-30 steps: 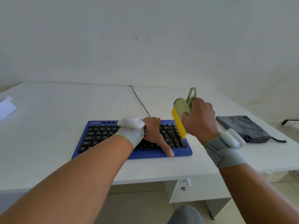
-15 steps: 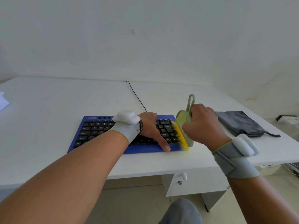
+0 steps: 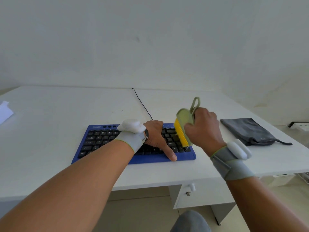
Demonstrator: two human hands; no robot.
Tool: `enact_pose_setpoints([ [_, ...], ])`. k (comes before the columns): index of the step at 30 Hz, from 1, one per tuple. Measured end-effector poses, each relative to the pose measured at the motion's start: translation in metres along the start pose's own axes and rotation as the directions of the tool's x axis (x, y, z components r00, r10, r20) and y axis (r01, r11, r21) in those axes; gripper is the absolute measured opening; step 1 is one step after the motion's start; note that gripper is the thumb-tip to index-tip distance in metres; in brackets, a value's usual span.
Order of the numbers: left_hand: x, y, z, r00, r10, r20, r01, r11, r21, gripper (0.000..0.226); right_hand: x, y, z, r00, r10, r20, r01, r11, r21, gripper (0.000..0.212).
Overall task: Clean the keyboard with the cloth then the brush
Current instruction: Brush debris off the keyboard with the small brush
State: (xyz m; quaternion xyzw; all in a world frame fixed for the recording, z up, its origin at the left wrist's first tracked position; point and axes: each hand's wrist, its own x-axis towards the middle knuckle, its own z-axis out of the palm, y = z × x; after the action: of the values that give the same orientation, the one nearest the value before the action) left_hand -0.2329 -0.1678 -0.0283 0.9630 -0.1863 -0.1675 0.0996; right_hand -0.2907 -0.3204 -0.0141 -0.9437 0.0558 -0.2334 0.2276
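**Brush at the keyboard's right end, cloth set aside**

The blue keyboard with black keys lies flat near the front edge of the white table, about midway along it, its thin black cable running toward the back edge. The left hand rests on the right half of the keys, fingers spread and fairly straight, thumb stretched down onto the blue front rim; it presses rather than grips, which looks like steadying.

The right hand is curled tightly round the back of the green brush, whose yellow bristles face left and down. The lower bristles touch or sit just above the keys at the keyboard's right end; which of the two cannot be told.

The dark grey cloth lies crumpled and untouched toward the right edge of the table, well apart from the keyboard. A white sheet of paper lies at the left edge.

Judging from this, the wiping part appears done, since the cloth is put down and the brush is in hand. Brushing is in progress at the right end; how much of the key field is already swept cannot be told, so the rest may still need passes.
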Motion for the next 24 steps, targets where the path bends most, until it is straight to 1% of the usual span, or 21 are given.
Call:
enact_pose_setpoints([
  [3, -0.002, 0.002, -0.001, 1.000, -0.005, 0.005, 0.005, 1.000, -0.012, 0.130, -0.014, 0.004, -0.001, 0.998, -0.012, 0.055, 0.014, 0.999, -0.046, 0.033],
  [5, -0.003, 0.003, -0.002, 1.000, -0.005, -0.002, 0.005, 1.000, -0.018, 0.126, -0.020, 0.004, -0.010, 0.996, -0.023, 0.084, 0.028, 0.997, -0.065, 0.033],
  [8, -0.003, 0.001, -0.003, 1.000, -0.001, -0.014, 0.000, 1.000, -0.032, 0.124, -0.017, 0.003, -0.030, 0.992, -0.029, 0.124, 0.040, 0.995, -0.089, 0.026],
  [10, -0.005, 0.003, -0.005, 1.000, -0.004, 0.004, 0.004, 1.000, 0.007, 0.133, -0.013, 0.003, -0.039, 0.995, -0.044, 0.085, 0.051, 0.996, -0.078, 0.017],
  [11, -0.007, 0.004, -0.006, 1.000, -0.003, 0.011, 0.002, 0.999, 0.038, 0.136, -0.012, 0.002, -0.041, 0.997, -0.061, 0.047, 0.064, 0.996, -0.066, 0.013],
  [12, -0.009, 0.005, -0.008, 1.000, 0.006, 0.016, -0.007, 0.998, 0.063, 0.136, -0.011, 0.001, -0.039, 0.997, -0.076, 0.019, 0.077, 0.996, -0.042, 0.016],
  [14, -0.014, 0.002, -0.012, 0.999, 0.024, 0.037, -0.027, 0.996, 0.081, 0.138, -0.012, -0.003, -0.037, 0.994, -0.106, 0.002, 0.106, 0.993, 0.054, 0.026],
  [16, -0.019, -0.008, -0.018, 0.998, 0.020, 0.056, -0.025, 0.996, 0.086, 0.142, -0.013, -0.004, -0.035, 0.989, -0.147, 0.012, 0.143, 0.977, 0.155, 0.025],
  [18, -0.025, -0.024, -0.023, 0.998, -0.010, 0.066, 0.003, 0.994, 0.111, 0.147, -0.012, -0.002, -0.037, 0.987, -0.152, 0.051, 0.136, 0.963, 0.233, 0.016],
  [20, -0.030, -0.040, -0.026, 0.995, -0.053, 0.081, 0.042, 0.990, 0.132, 0.149, -0.009, -0.001, -0.040, 0.977, -0.174, 0.122, 0.130, 0.945, 0.301, 0.012],
  [22, -0.036, -0.050, -0.027, 0.991, -0.085, 0.104, 0.070, 0.987, 0.143, 0.149, -0.007, -0.001, -0.041, 0.954, -0.205, 0.220, 0.130, 0.941, 0.312, 0.014],
  [24, -0.036, -0.056, -0.023, 0.992, -0.083, 0.099, 0.069, 0.988, 0.137, 0.148, -0.011, -0.006, -0.040, 0.919, -0.258, 0.299, 0.168, 0.941, 0.295, 0.015],
])
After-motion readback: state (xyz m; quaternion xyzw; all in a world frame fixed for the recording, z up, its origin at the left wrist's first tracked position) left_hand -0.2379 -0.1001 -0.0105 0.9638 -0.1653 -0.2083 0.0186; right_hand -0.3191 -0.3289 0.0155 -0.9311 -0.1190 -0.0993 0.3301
